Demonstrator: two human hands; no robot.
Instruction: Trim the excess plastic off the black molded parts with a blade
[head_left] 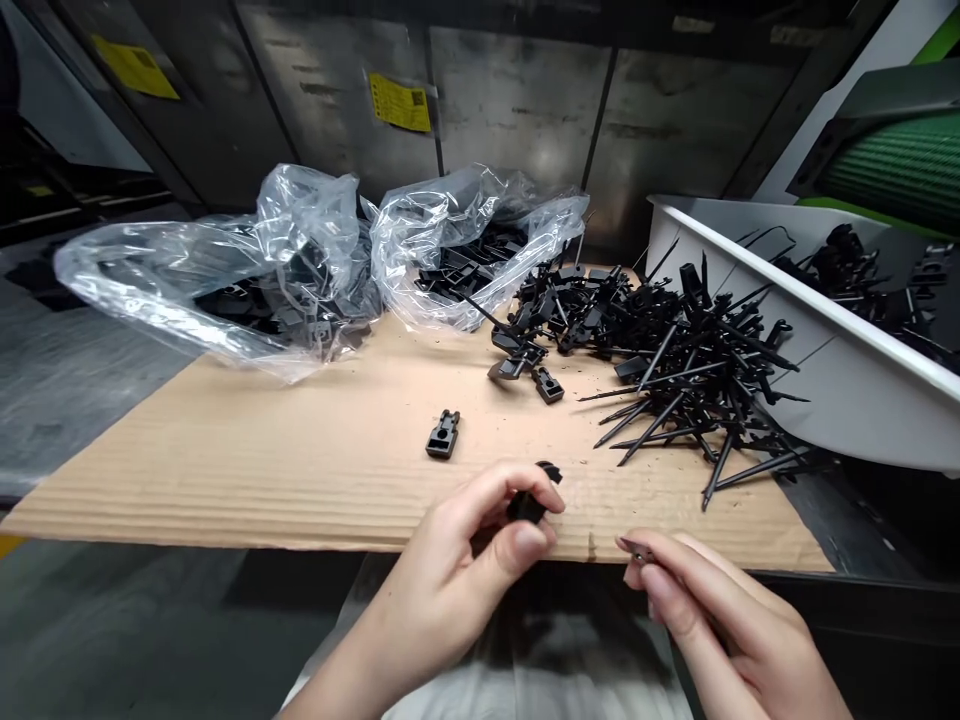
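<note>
In the L grip, most of the blk. part is covered by fingers & thumb; its full shape can't be seen. In the R grip, a small dark item is mostly hidden btwn. thumb & finger, too small to be ID'd. L forearm is cut off by the bottom edge. Beyond the L grip, contents of 2 clear bags are partly veiled by folds; label print farther back can't be read. Beyond the R grip, pile pcs. are hidden by one another; the white bin is cropped at R edge.
</note>
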